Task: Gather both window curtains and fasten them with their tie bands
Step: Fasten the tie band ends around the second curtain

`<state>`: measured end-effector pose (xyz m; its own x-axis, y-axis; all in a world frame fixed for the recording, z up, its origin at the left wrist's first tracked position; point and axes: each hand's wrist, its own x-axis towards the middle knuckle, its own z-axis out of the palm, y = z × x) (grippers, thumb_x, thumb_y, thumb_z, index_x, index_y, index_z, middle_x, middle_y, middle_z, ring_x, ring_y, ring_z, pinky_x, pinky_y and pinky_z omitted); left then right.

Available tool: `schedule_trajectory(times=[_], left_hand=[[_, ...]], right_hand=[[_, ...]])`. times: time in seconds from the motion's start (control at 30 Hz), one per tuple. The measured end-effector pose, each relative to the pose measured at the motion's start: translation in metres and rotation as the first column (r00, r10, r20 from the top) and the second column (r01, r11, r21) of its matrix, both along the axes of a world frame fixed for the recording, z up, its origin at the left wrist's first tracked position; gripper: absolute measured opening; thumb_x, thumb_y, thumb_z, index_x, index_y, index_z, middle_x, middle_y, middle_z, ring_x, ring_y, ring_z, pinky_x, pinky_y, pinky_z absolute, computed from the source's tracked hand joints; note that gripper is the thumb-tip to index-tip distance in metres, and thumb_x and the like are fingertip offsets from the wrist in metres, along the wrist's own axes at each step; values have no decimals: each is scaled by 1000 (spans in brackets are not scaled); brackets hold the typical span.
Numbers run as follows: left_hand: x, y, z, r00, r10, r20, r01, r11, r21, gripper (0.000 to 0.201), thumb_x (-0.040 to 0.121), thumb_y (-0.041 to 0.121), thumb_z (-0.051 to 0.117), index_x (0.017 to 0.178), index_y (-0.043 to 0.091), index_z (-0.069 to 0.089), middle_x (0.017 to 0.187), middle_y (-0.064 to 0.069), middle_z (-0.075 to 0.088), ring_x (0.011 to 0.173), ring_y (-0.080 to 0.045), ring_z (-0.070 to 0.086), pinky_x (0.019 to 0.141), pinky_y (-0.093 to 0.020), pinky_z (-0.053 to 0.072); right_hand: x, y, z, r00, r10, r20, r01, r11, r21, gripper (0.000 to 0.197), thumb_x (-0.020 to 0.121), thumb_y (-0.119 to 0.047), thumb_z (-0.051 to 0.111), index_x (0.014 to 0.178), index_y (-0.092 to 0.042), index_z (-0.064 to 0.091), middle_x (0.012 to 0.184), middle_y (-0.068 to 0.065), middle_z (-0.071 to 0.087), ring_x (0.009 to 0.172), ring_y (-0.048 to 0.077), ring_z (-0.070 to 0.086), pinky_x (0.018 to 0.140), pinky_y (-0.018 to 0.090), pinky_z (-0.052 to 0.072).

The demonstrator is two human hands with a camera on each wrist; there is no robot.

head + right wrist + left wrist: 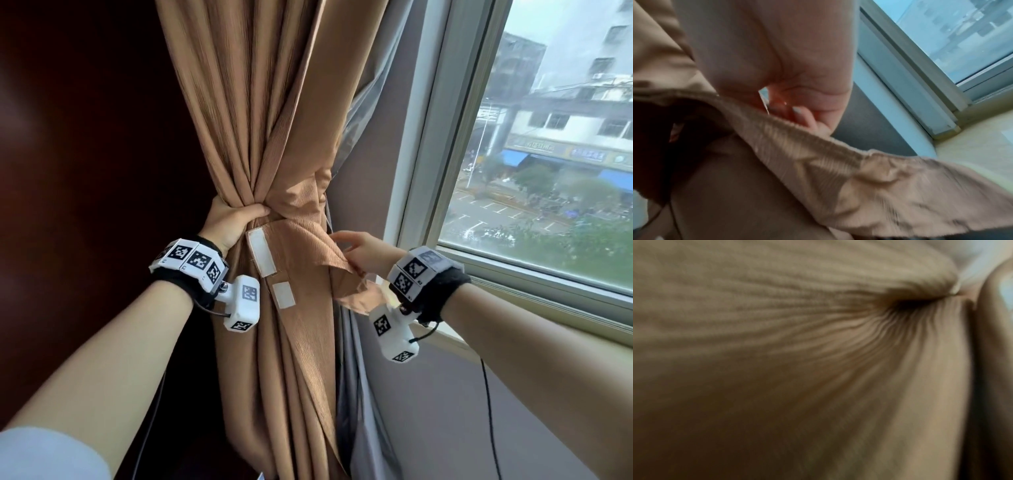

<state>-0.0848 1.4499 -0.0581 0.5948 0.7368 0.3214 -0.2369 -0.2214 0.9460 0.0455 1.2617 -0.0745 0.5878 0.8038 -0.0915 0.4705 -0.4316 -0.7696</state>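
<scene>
A tan curtain (253, 102) hangs left of the window, bunched at waist height. My left hand (233, 219) grips the gathered folds, fingers wrapped round them. A matching tan tie band (301, 246) runs across the bunch. One end hangs down with two white fastening patches (262, 251). My right hand (356, 251) pinches the other end of the band to the right of the curtain. The left wrist view is filled with blurred curtain cloth (797, 353). In the right wrist view the band (838, 162) drapes under my curled fingers (807, 118).
A grey lining (356, 394) hangs behind the tan cloth. The window frame (435, 154) and sill (534, 308) lie to the right, with a street outside. A dark panel (85, 137) stands to the left. A thin black cable (489, 411) dangles from my right wrist.
</scene>
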Motion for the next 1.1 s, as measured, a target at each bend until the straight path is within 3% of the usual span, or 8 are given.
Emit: schedule_trajectory(times=[0.2,0.3,0.53,0.63,0.77,0.9,0.97,1.1], left_hand=[[2,-4,4,1000,7,2,-7,1000,13,24,75,-5,69,92,12,65,84,1,66,76,-8,64,71,-17,54],[6,-2,1,1000,5,-2,-5,1000,1,25,74,-5,69,90,13,65,85,1,67,77,-9,65,73,-19,54],[16,-2,2,999,4,32,-3,1000,-30,25,68,-1,72,82,18,64,82,0,67,74,-8,66,73,-22,55],[21,-5,2,999,-16,41,18,999,-28,28,64,0,73,83,17,64,82,1,67,75,-10,66,72,-22,54],[24,-7,2,999,-14,29,15,1000,-18,29,72,-9,69,79,19,64,71,10,68,67,-3,65,69,-18,54],[21,-5,2,999,-26,24,26,1000,-6,28,73,-8,68,90,15,64,83,4,66,77,-7,63,76,-19,53],[19,-4,2,999,-29,25,29,1000,-5,29,74,-8,68,95,11,64,83,4,66,78,-8,63,77,-18,53],[18,-4,2,999,-36,13,36,999,-1,26,74,-7,69,87,15,65,82,4,66,77,-7,63,76,-18,52]], right_hand=[[9,0,-3,965,58,-256,-71,996,-45,28,90,2,43,106,-15,58,49,5,40,35,9,34,38,18,29],[14,0,-12,968,88,-234,-108,991,-75,33,89,1,46,119,-11,55,65,11,40,38,11,34,41,21,30],[20,-9,-21,878,185,-442,-152,982,109,26,93,-3,46,118,3,50,67,9,40,32,4,37,34,16,27],[14,-12,-18,834,243,-495,-174,968,182,31,93,1,46,124,-4,47,59,6,42,36,5,34,37,15,25],[1,-9,-5,872,268,-409,-203,959,196,24,90,5,49,101,-16,57,47,-4,37,36,5,27,39,17,22],[6,-7,3,1000,17,-8,-17,1000,14,23,80,-30,71,93,-14,62,54,-7,38,45,6,36,43,17,33],[8,-11,0,997,-67,-48,73,988,138,26,77,-30,74,79,-13,54,57,-2,46,46,10,42,43,19,40],[-7,-10,-9,992,96,-76,-84,984,157,13,81,-18,69,84,-6,64,74,13,67,57,10,64,60,19,56]])
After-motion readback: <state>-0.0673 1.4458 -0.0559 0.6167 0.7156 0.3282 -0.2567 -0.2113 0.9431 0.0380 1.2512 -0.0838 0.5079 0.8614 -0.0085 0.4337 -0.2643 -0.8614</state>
